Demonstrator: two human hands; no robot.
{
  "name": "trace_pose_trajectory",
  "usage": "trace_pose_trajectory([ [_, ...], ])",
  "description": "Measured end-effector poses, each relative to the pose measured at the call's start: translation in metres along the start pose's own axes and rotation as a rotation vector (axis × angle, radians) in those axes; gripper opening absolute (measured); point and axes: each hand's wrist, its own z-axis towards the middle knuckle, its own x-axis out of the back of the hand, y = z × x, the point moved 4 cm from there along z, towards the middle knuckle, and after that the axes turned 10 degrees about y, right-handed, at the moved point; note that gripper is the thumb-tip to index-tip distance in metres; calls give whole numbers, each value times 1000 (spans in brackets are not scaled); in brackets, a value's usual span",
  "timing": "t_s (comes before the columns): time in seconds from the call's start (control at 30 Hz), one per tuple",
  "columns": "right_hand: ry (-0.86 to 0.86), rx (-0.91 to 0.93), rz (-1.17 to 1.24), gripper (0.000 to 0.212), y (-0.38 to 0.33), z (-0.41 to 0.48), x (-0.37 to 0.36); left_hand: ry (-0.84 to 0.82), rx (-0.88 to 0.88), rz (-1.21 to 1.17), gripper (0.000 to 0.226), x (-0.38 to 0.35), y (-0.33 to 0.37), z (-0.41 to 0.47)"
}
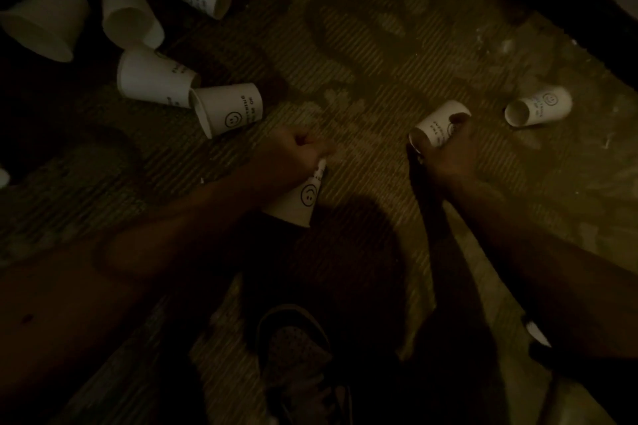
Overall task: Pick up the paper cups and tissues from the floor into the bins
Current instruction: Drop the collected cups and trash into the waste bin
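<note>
The scene is dim. My left hand (300, 150) grips a white paper cup (300, 198) with a smiley print, held low over the floor in the middle. My right hand (452, 152) grips another white smiley cup (436, 126) at floor level, its mouth turned to the left. Just right of it a third cup (538, 107) lies on its side. Several more white cups lie tipped over at the upper left, among them one (228, 110) nearest my left hand and one (155, 78) behind it. No tissue or bin is visible.
The floor is worn, ribbed matting (362, 55) with bare patches. A sandalled foot (297, 348) stands at the bottom centre. A dark edge (566, 0) runs along the upper right. Small scraps of litter dot the floor at the right.
</note>
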Motion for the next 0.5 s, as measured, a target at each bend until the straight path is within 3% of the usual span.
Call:
trace_pose_trajectory([
  [0.17, -192, 103, -69, 77, -22, 16, 2, -29, 54, -29, 36, 11, 4, 6],
  [0.33, -425, -31, 238, 45, -57, -16, -16, -181, 149, -145, 36, 25, 18, 8],
  [0.5, -740, -166, 285, 60, -79, -56, -40, -247, 169, -192, 14, 40, 28, -1],
])
